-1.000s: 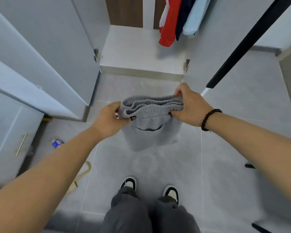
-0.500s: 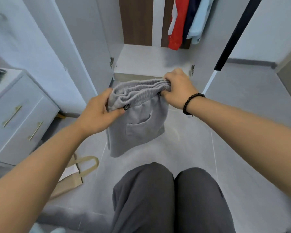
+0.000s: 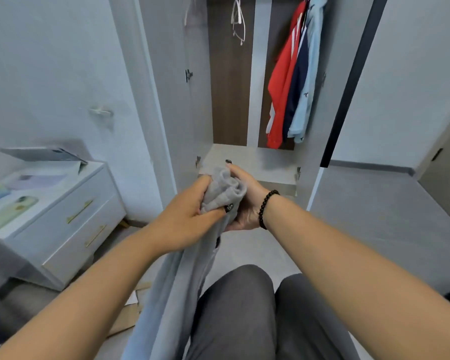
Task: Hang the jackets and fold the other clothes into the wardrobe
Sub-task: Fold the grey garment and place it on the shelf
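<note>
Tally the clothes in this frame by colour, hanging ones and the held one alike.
Red hanging jacket: 1
Navy hanging jacket: 1
Light blue hanging garment: 1
Grey knit garment, gripped by left hand and right hand: 1
Total: 4

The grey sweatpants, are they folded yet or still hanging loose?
Not folded. Both the left hand and right hand bunch the waistband of the grey sweatpants; the legs hang loose.
</note>
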Demonstrator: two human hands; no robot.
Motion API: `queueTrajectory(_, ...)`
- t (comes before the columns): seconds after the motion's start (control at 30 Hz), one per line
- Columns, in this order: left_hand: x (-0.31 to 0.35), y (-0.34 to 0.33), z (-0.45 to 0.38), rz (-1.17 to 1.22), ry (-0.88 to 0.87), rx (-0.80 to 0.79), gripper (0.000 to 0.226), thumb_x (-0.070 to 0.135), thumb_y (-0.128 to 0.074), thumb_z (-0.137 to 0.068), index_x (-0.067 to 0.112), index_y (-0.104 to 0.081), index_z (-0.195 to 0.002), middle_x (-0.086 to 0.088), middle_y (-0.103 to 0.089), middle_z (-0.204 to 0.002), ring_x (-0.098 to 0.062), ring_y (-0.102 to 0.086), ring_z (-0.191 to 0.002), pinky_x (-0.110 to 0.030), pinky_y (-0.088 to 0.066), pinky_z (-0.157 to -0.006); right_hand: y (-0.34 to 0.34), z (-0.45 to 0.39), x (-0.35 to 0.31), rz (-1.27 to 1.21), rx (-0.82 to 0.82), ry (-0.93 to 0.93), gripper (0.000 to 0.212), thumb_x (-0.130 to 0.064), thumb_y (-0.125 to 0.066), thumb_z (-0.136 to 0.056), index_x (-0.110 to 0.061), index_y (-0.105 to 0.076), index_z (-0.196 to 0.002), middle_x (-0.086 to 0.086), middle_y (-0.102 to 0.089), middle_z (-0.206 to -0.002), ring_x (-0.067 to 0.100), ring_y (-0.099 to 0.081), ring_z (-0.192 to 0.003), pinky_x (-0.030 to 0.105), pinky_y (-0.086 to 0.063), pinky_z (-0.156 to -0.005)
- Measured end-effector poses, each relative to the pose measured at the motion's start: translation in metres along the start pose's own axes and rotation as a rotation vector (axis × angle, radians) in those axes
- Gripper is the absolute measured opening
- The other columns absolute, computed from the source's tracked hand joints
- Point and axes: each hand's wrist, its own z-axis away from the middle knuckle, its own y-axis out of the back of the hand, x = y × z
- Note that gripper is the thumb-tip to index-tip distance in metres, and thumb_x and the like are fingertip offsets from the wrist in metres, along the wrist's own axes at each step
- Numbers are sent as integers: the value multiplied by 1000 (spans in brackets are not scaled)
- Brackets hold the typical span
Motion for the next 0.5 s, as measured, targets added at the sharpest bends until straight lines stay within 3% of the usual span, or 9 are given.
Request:
queueTrajectory(0.07, 14, -11, 13, 18, -36, -13, 30, 26, -59, -85, 50, -43, -77, 30, -55, -73, 8, -52, -63, -6, -38, -55, 6, 18, 3, 89, 34, 19, 66, -60, -61, -78, -8, -62, -118, 13, -58, -133, 30, -53, -125, 48, -39, -107)
queueTrajectory(0.13, 27, -28, 23, 67, -65, -21, 29, 22, -61, -87, 45, -45, -79, 28, -56, -71, 7, -51, -61, -6, -38, -55, 14, 38, 5, 150, 82, 28, 52, -52, -64, -80, -7, -64, -106, 10, -59, -130, 24, -55, -121, 40, -43, -105)
queueTrajectory(0.2, 41, -49, 30, 103, -80, -40, 22, 21, -62, -87, 30, -43, -80, 21, -53, -69, 3, -47, -59, -10, -38, -54, 28, 60, 7, 221, 99, 48, 57, -58, -67, -75, -6, -66, -96, 12, -65, -114, 26, -58, -113, 39, -44, -104)
queueTrajectory(0.27, 58, -73, 33, 99, -89, -64, 27, 19, -64, -88, 20, -39, -78, 15, -47, -65, 0, -42, -57, -12, -36, -52, 43, 83, 11, 291, 102, 73, 66, -62, -70, -69, -5, -67, -101, 16, -68, -107, 30, -61, -110, 41, -47, -100)
queueTrajectory(0.33, 76, -98, 32, 115, -112, -96, 31, 17, -63, -90, 23, -36, -75, 14, -43, -64, 1, -41, -55, -11, -35, -51, 62, 104, 17, 329, 168, 125, 46, -48, -69, -78, -6, -67, -98, 17, -70, -98, 27, -69, -95, 35, -55, -83)
queueTrajectory(0.4, 93, -123, 32, 129, -135, -160, 31, 19, -61, -91, 28, -35, -76, 13, -45, -65, 1, -44, -55, -13, -36, -49, 86, 124, 28, 335, 285, 167, 16, -21, -61, -84, -10, -58, -74, 11, -64, -66, 21, -67, -59, 28, -55, -56)
queueTrajectory(0.5, 112, -156, 35, 160, -177, -283, 21, 23, -58, -93, 27, -39, -86, 5, -58, -79, -6, -56, -69, -25, -48, -58, 126, 153, 52, 282, 464, 119, 17, -6, -51, -76, -8, -54, -59, 8, -56, -52, 20, -59, -45, 26, -51, -46)
